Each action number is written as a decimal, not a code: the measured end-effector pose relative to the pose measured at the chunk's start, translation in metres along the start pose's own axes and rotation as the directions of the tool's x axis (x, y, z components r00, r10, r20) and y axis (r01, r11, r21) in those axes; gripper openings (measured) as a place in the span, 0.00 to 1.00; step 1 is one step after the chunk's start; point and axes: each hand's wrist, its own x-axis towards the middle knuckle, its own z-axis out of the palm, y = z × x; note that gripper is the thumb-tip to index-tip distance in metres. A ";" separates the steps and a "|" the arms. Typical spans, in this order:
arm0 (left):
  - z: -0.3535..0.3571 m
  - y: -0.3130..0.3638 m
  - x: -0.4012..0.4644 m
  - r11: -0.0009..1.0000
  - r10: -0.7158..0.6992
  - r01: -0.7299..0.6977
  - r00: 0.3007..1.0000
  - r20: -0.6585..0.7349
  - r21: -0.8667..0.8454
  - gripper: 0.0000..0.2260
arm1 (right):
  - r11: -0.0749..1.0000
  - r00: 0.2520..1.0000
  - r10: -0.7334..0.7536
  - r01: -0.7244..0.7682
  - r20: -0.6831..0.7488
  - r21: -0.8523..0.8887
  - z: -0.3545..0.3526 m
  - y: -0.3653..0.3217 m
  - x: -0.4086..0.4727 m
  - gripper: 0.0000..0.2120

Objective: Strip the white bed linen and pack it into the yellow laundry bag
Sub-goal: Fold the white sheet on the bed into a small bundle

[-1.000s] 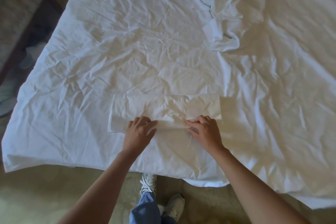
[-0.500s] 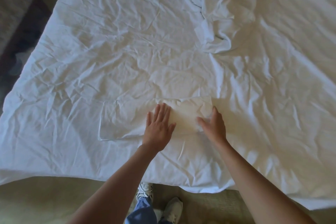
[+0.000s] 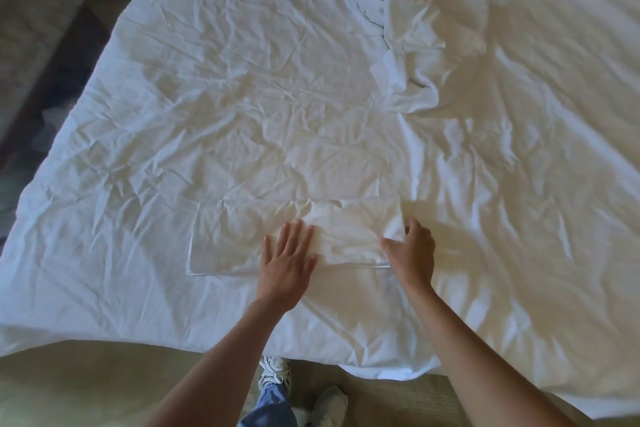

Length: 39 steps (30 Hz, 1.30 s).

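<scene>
Head view: left hand [image 3: 287,262] flat on folded pillowcase [image 3: 298,236], right hand [image 3: 412,253] pinching its right end; I reckon it unfolds if that pinch slips.

Left hand [image 3: 287,262] flat (right hand [image 3: 412,253] pinching)

I saw the folded white cloth [image 3: 277,236] lying flat as a long rectangle on the wrinkled white sheet [image 3: 207,97], near its front edge, its right end creased and slightly lifted. A crumpled white bundle [image 3: 415,45] sat farther back on the same sheet, well apart from the fold
</scene>
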 end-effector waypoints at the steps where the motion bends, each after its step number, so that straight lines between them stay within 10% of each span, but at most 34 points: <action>1: 0.000 -0.002 -0.003 0.999 -0.026 0.025 1.000 -0.017 -0.032 0.31 | 0.984 0.988 -0.143 0.135 -0.057 -0.113 0.001 -0.004 -0.002 0.31; 6: -0.009 -0.010 -0.014 0.972 -0.209 0.186 0.964 -0.164 -0.147 0.34 | 0.708 0.748 -0.655 0.658 0.110 -0.256 0.024 -0.036 -0.008 0.27; 15: -0.020 -0.041 0.014 0.990 -0.113 0.117 0.992 -0.055 0.076 0.28 | 0.630 0.737 -0.529 0.673 0.420 -0.387 0.070 -0.037 -0.005 0.35; 23: -0.029 -0.024 0.009 0.971 -0.236 0.236 0.972 0.010 -0.042 0.30 | 0.890 0.975 -0.201 0.222 0.093 -0.399 0.035 -0.004 -0.014 0.41; 28: -0.025 0.009 0.007 0.940 0.008 -0.023 0.999 -0.044 -0.341 0.29 | 0.997 0.995 0.063 -0.059 0.072 -0.058 0.015 -0.016 0.000 0.39; 34: -0.011 0.028 0.000 0.945 0.014 -0.002 0.999 0.035 -0.326 0.29 | 0.728 0.908 0.231 -0.400 0.350 0.557 0.004 -0.007 0.018 0.19; 39: -0.016 0.032 0.001 0.861 -0.062 0.137 0.984 0.166 -0.489 0.24 | 0.619 0.939 0.083 -0.311 0.334 0.721 -0.008 -0.039 -0.010 0.07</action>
